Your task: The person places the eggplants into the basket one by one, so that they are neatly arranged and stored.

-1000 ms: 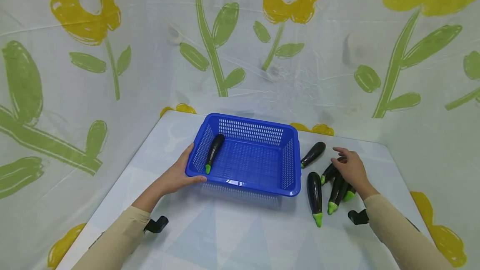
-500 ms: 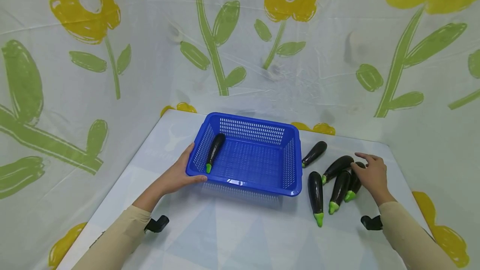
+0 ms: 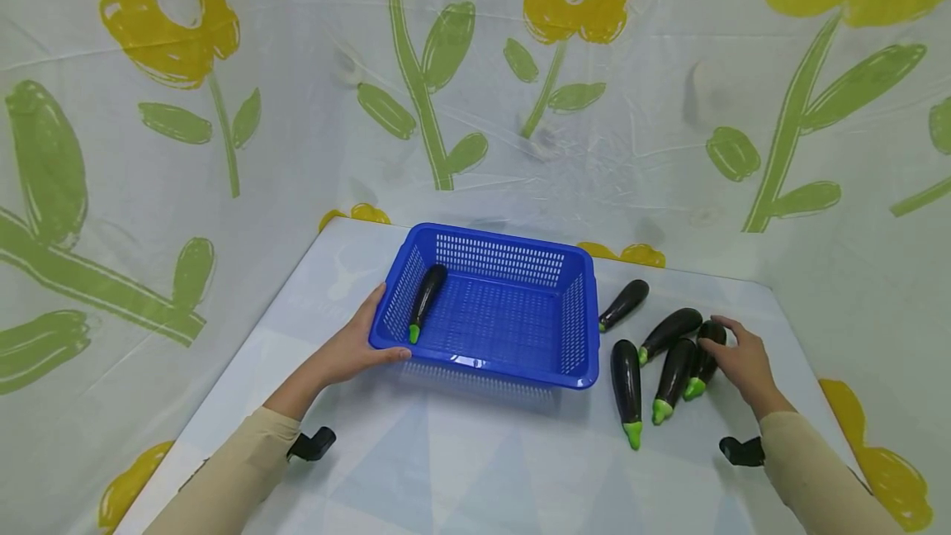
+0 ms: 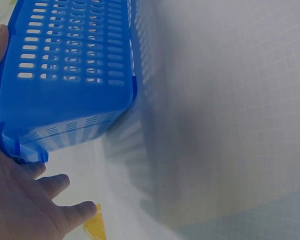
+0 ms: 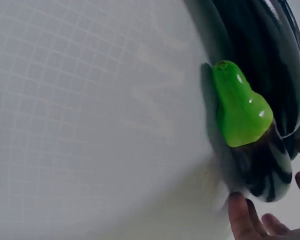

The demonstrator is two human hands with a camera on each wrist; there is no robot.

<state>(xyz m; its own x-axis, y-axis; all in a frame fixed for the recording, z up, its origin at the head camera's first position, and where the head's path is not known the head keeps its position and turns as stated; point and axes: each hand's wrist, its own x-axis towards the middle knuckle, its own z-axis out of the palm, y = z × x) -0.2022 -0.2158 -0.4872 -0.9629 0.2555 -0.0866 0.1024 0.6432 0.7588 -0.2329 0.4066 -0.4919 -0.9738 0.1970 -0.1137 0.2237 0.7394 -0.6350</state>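
In the head view my left hand (image 3: 357,347) holds the front left corner of a blue basket (image 3: 486,364), thumb along its front rim and fingers at its left side. One dark eggplant (image 3: 426,301) lies inside, near the left wall. At the right my right hand (image 3: 745,360) is around the upper end of the rightmost eggplant (image 3: 708,353), which lies on the table, thumb and forefinger spread at either side. The right wrist view has its green cap (image 5: 242,112) close up, with small gaps between fingertips and body.
Beside that eggplant lie others: one close by (image 3: 675,374), one behind it (image 3: 671,332), one nearer the basket (image 3: 626,386) and one at the basket's right side (image 3: 624,304). A flower-print sheet (image 3: 624,147) hangs behind the table (image 3: 461,469).
My right hand has moved right, away from above the middle eggplants, then closer around the rightmost one, its fingers drawing nearer together. The left hand and basket look unmoved.
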